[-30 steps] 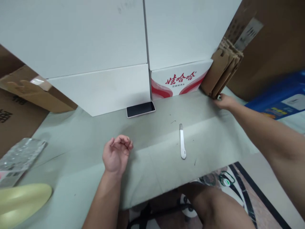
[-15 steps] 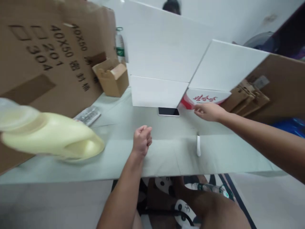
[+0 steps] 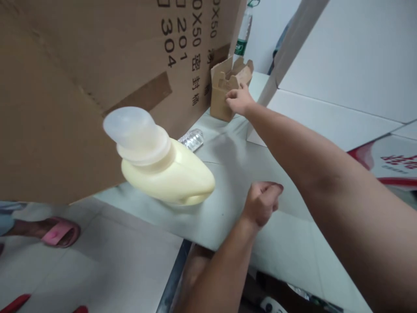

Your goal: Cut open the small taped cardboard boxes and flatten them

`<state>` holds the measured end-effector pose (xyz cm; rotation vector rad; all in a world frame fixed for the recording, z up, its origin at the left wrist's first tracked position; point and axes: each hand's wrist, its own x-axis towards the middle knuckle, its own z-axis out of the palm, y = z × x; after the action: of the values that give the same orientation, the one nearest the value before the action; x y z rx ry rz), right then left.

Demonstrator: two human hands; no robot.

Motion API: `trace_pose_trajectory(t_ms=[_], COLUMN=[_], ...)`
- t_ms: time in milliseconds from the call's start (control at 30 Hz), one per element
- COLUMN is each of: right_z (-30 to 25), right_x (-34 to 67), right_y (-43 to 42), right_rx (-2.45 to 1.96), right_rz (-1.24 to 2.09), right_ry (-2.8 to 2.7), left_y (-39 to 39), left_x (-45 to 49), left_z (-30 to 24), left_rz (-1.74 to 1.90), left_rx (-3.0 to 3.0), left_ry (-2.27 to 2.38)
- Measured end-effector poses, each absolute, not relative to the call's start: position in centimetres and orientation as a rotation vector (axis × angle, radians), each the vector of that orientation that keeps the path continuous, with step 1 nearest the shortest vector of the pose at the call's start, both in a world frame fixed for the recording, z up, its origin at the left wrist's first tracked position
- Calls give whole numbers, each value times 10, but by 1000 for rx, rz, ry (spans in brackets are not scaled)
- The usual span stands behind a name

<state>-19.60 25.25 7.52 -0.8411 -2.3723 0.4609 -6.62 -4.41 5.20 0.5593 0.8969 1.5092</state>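
Since the earlier frame, the right hand [image 3: 240, 101] has moved from the red-lettered box [image 3: 404, 150] to a small open carton [image 3: 220, 103] beside a large carton [image 3: 97, 78]. An uneven push could tip the small one. The right fingers are partly curled at its near side; whether they touch or grip, I cannot tell. The left hand [image 3: 263, 200] is loosely fisted, nothing visible inside. Farther left, a yellow bottle [image 3: 172, 176] is on the bench [image 3: 224, 221].

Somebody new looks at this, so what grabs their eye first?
Probably the pale yellow bottle on the table, in front of a big printed cardboard box. Next, the right hand, stretched out at a small brown carton farther back. The left hand is curled, nearer the camera.
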Motion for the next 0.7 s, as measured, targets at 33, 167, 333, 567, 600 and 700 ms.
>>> trace_pose_trajectory(t_ms=[33,167,333,567,600,700], right_z=[74,72,77,115,122,134], right_x=[-203,-202,-155,-14,13,101], right_y=[260,257,192,66,51,8], right_rx=[-894,-1059,-968,-982,-994,-1001], right_rz=[501,538,451,579,602,496], right_ry=[-2373,-2337,-2385,-2460,-2436,-2411], left_y=[-44,-48,-63,-88,-89,-87], left_x=[-70,-78,-78,-70,-69,-68], left_z=[52,51,50,58,58,59], left_rz=[1521,1566,1701,2291,2369,2610], left_rx=[559,705,1053,1652,1660,1551], left_ry=[897,1142,1728,1789,1779,1726])
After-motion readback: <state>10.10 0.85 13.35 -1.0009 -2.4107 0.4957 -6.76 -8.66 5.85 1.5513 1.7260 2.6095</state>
